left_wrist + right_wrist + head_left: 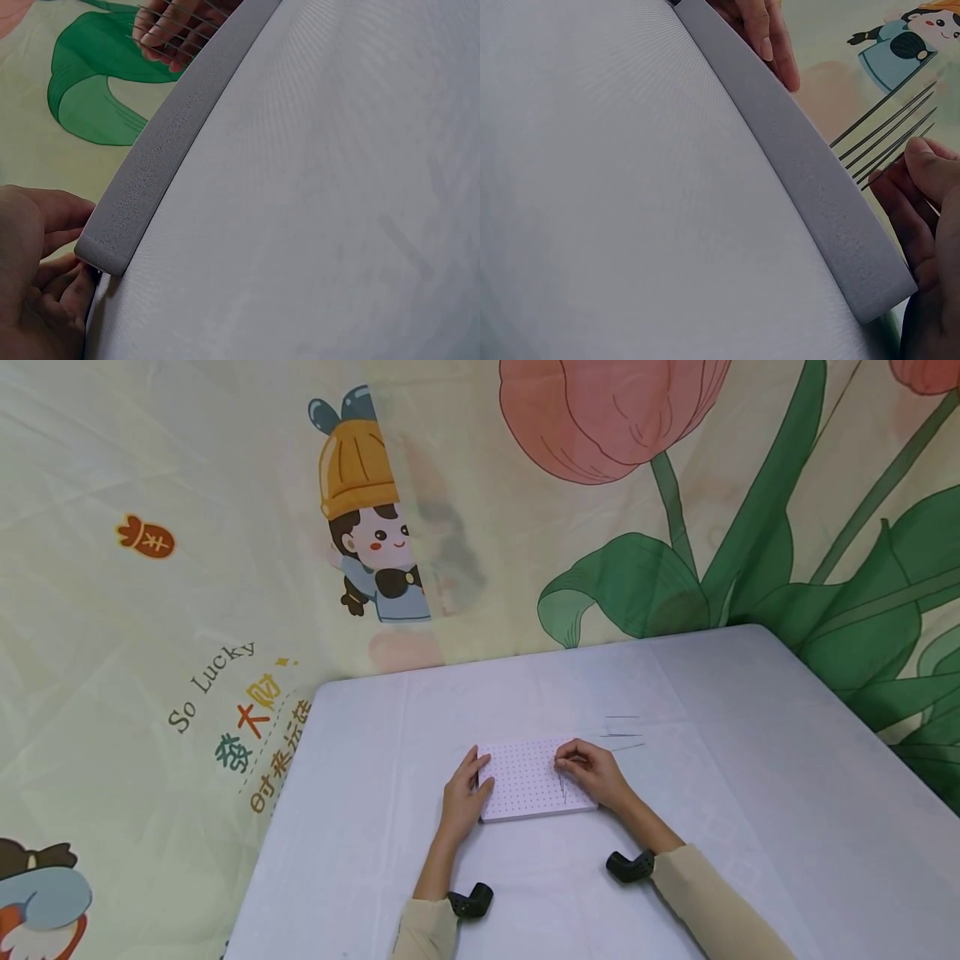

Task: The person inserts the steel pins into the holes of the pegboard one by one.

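Note:
A pale board (517, 777) with a grid of small holes lies on the white table. My left hand (461, 793) grips its left edge, thumb at the near side; in the left wrist view its fingers (64, 214) bend around the board's corner. Several thin dark needles (883, 99) stand up from the board in a row, slightly tilted in the right wrist view. Over the board's right part, my right hand (596, 772) pinches a needle (928, 130) at the row's near end between thumb and fingertips. That needle's lower end is at the board's top.
Three thin needles, one of them a dark needle (620, 735), lie on the white table (720, 760) beyond the right hand. A patterned cloth (480, 568) hangs behind the table. Black devices, such as the left wrist camera (471, 902), are on both wrists.

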The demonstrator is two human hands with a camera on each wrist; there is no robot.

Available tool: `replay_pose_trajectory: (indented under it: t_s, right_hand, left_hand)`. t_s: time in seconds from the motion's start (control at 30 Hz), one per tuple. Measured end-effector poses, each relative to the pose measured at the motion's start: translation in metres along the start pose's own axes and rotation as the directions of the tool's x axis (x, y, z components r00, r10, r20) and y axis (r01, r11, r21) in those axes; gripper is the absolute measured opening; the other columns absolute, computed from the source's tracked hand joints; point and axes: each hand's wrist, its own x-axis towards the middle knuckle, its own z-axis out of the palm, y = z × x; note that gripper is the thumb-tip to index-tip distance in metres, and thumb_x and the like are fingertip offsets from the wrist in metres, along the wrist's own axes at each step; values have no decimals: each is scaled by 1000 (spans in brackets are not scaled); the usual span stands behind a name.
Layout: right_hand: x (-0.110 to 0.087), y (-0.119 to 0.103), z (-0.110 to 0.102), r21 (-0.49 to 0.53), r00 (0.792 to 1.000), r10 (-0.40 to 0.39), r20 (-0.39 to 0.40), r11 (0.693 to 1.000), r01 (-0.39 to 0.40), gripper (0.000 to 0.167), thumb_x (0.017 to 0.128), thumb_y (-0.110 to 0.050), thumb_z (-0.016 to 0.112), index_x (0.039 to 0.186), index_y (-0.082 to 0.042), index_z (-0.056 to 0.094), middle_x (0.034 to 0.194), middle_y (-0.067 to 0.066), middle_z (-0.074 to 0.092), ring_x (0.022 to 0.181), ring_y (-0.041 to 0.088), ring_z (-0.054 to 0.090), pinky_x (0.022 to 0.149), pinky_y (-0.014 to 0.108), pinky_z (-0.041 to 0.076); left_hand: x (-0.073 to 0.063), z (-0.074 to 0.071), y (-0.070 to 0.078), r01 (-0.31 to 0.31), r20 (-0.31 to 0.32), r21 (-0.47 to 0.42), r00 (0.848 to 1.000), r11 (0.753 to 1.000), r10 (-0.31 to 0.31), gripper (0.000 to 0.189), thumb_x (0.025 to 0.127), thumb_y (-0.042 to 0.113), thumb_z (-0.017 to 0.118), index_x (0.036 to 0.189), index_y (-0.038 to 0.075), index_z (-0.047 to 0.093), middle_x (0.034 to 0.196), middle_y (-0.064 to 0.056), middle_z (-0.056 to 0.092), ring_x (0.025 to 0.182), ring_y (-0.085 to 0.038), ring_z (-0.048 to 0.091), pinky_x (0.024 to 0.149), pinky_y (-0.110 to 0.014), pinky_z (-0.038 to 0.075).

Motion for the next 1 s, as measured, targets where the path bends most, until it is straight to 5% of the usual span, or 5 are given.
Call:
replay_pose_trajectory:
  t_s: [0.33, 0.77, 1.0]
  right_hand:
    - [0, 3, -1, 7, 1000, -27, 5, 1000, 27, 7, 82, 10, 61, 88, 9, 60, 87, 20, 63, 83, 28, 61, 78, 21, 54]
    - [0, 10, -2, 179, 998, -60, -21, 982, 62, 8, 82, 17, 54, 90, 14, 54, 90, 30, 56, 85, 32, 57, 79, 21, 53]
    - [4, 24, -23, 147, 981, 43, -187, 989, -15, 14, 85, 2, 61, 97, 9, 60, 94, 23, 59, 88, 15, 60, 78, 20, 53]
  left_hand:
    - [1, 0, 0, 3, 6, -11, 1000, 1000, -3, 38, 87, 5, 60, 125, 6, 57, 146, -7, 33, 132, -20, 33, 103, -29, 35]
    - [0, -1, 0, -12, 6, -6, 1000, 1000, 12, 38, 87, 5, 60, 125, 5, 56, 146, -7, 33, 132, -19, 33, 103, -26, 34]
    - [1, 0, -2, -22, 11, -14, 1000, 1000, 22, 39, 87, 5, 60, 125, 4, 56, 146, -7, 33, 132, -19, 33, 103, -26, 34]
